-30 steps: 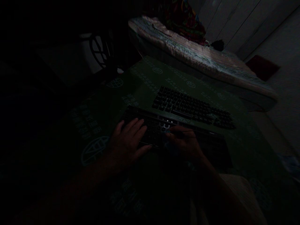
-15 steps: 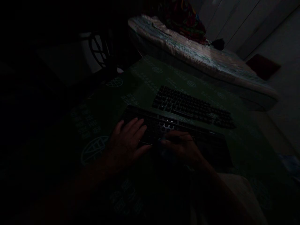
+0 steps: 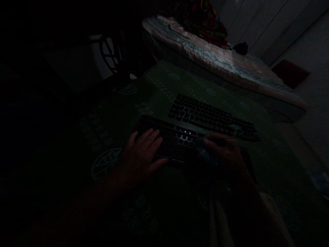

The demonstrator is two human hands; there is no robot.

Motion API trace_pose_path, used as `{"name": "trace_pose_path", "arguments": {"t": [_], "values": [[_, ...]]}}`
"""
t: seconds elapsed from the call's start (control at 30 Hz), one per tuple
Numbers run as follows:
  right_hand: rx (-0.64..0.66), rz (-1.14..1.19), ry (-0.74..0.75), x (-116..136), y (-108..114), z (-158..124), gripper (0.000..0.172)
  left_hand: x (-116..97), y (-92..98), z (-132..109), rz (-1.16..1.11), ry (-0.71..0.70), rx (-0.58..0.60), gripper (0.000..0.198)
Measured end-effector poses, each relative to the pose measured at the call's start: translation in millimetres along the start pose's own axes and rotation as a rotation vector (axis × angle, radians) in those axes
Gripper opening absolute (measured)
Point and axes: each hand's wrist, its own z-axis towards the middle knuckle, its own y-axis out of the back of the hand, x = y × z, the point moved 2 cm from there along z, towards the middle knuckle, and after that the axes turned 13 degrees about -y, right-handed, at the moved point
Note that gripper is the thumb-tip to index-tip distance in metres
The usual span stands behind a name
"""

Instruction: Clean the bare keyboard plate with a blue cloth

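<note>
The scene is very dark. A black keyboard base [image 3: 183, 137] without its keycaps lies on a green printed sheet [image 3: 154, 92]. My left hand [image 3: 142, 149] rests flat on the base's left part, fingers spread. Over the right part, my right hand [image 3: 223, 147] is closed around a bluish cloth [image 3: 205, 152], which hangs below the fingers; a thin dark stick-like thing also shows at the fingertips. Just beyond the base, a set of black keycaps [image 3: 205, 113] is laid out in keyboard order.
Behind the sheet stands a bed or mattress [image 3: 205, 58] with dark red patterned fabric [image 3: 205, 27] on it. A dark spoked wheel [image 3: 109, 55] is at the back left. Pale cloth [image 3: 272, 209] lies at the lower right.
My right hand has moved right along the keyboard base with the bluish cloth, uncovering more of the base's middle. My left hand stays in place on the base.
</note>
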Motion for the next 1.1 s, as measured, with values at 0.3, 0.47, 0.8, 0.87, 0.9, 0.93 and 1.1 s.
{"name": "trace_pose_path", "arguments": {"t": [0.3,0.47,0.8,0.87,0.9,0.93,1.1], "values": [[0.276,0.051,0.016,-9.4,-32.8,-5.0,0.023,1.0,-1.8,-0.6,-0.021,0.015,-0.012,0.046],[0.309,-0.003,-0.005,-9.2,-24.8,-4.7,0.019,0.8,-1.6,-0.6,0.016,-0.008,0.002,0.047],[0.351,-0.046,0.040,-7.4,-28.6,-6.9,0.016,0.6,-1.1,0.3,0.012,0.003,0.024,0.047],[0.270,-0.039,0.018,-7.5,-19.6,-4.8,0.018,0.1,-0.2,0.6,0.011,0.001,0.028,0.048],[0.227,-0.021,0.012,-8.1,-17.0,-3.8,0.019,-0.1,0.1,0.7,0.012,-0.001,0.026,0.048],[0.195,0.002,0.012,-9.1,-16.5,-2.8,0.019,-0.2,0.3,0.7,0.011,-0.001,0.025,0.048],[0.191,0.063,0.033,-13.2,-30.4,-2.2,0.018,0.6,-0.4,-0.1,0.004,0.005,0.021,0.047]]}}
